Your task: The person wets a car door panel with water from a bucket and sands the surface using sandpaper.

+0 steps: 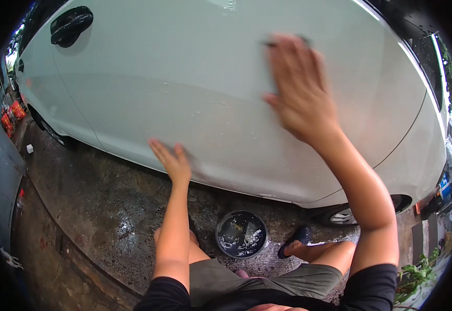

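My right hand [303,98] lies over the upper part of a pale car door [184,103], its fingers long and close together and smeared by motion. Dark edges of something [270,43] show at either side of its fingertips; the palm hides the rest. Lower and to the left, my left hand [173,161] is open with fingers apart, by the door's bottom edge; whether it touches the panel I cannot tell. Wet specks dot the door between both hands. A black door handle [71,26] sits at the upper left.
Between my feet stands a round dark bucket [241,234] with liquid and foam. Beneath the car's side is wet, dark concrete [112,207]. A front wheel [342,216] is at the right, a rear wheel [49,129] at the far left. Green leaves [417,277] rise at the lower right.
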The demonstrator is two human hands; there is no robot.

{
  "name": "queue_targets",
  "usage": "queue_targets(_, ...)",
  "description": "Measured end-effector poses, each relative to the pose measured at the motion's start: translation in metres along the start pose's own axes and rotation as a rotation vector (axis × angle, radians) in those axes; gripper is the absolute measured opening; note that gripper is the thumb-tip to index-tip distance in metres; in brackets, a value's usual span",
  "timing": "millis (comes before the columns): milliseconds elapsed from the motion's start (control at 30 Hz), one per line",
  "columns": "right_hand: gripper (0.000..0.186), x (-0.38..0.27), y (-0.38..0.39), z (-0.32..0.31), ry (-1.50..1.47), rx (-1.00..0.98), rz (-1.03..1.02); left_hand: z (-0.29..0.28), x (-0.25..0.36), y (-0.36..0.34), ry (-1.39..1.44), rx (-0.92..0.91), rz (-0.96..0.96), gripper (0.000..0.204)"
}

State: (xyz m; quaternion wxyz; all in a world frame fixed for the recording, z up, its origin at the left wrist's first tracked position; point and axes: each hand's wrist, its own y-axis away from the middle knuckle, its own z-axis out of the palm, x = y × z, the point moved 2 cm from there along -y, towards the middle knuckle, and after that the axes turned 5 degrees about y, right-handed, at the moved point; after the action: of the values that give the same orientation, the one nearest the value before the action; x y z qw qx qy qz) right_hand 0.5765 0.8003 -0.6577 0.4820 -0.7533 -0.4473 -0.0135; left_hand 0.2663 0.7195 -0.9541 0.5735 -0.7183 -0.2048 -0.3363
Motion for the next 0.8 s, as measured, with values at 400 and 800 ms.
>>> queue_targets(400,0.074,-0.052,-0.086,0.009,0.317,0.038,-0.255,-0.014,-0.153,0.049,0.643,0.186,-1.399,0.107)
queue_targets(800,0.084,0.007,-0.019,-0.005,0.255,-0.131,-0.13,0.0,-0.145,0.056,0.772,0.197,-1.473,0.098)
